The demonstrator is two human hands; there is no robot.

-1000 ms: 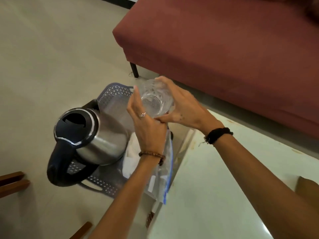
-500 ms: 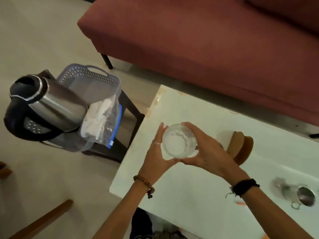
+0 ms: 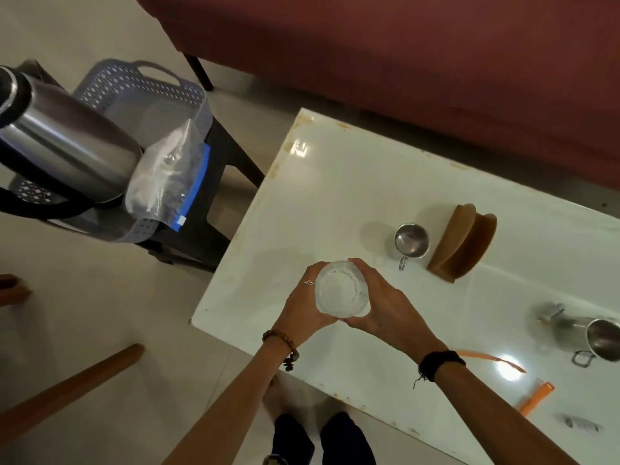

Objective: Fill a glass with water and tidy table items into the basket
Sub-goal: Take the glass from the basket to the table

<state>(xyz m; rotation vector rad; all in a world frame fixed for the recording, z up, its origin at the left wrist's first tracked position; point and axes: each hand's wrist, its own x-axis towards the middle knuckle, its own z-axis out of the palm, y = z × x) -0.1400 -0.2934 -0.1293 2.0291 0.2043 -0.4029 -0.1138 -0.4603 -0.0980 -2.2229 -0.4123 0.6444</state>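
My legs show at the bottom centre of the frame, standing at the near edge of the white table [image 3: 335,196]. Above them, both my forearms reach up to mid-frame, where my left hand [image 3: 302,305] and right hand [image 3: 385,307] cup the clear glass [image 3: 342,290] between them, fingers of each curled closed against its sides; the glass is upright over the near-left part of the tabletop, and I cannot tell whether its base touches the surface or how much water it holds. At lower right lie two orange items [image 3: 535,397], blurred, and a steel cup [image 3: 604,338] at the right edge. Right of the glass, past centre, a small steel mug [image 3: 411,241] stands just beside a brown wooden holder [image 3: 463,243]. In the upper left, off the table, the grey perforated basket [image 3: 141,85] sits on a dark stool [image 3: 214,209]; inside it a steel kettle [image 3: 63,146] lies tilted, with a clear zip bag [image 3: 167,176] leaning against the kettle. A red sofa [image 3: 402,62] fills the top of the frame.
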